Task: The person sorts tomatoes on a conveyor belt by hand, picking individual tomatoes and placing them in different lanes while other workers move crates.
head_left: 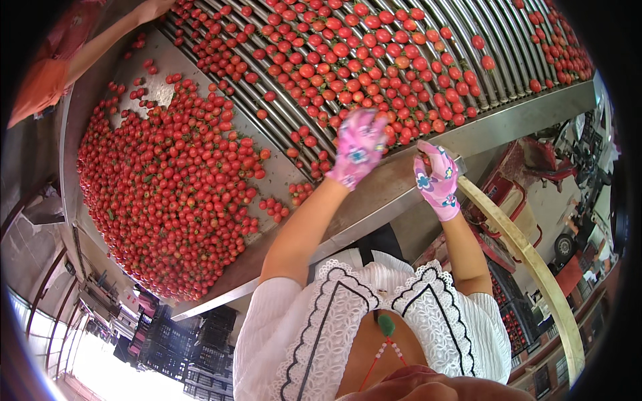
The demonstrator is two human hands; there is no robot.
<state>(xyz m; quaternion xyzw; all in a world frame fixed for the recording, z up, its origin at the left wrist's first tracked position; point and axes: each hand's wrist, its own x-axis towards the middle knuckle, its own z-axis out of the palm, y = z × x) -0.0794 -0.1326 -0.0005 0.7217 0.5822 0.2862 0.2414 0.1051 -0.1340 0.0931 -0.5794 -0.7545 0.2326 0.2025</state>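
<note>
Small red tomatoes lie across the metal rollers of a sorting conveyor. My left hand, in a pink flowered glove, is over the near edge of the rollers. Its fingers are stretched out and slightly blurred, touching or just above the tomatoes; nothing shows in its grip. My right hand, gloved alike, is beside the metal rim with its fingers curled in toward the thumb. Whatever those fingers hold, if anything, is hidden.
A large heap of tomatoes fills the metal tray at left. Another person's arm reaches in at top left. A pale curved bar runs down at right. Dark crates are stacked at lower left; a red vehicle stands beyond the bar.
</note>
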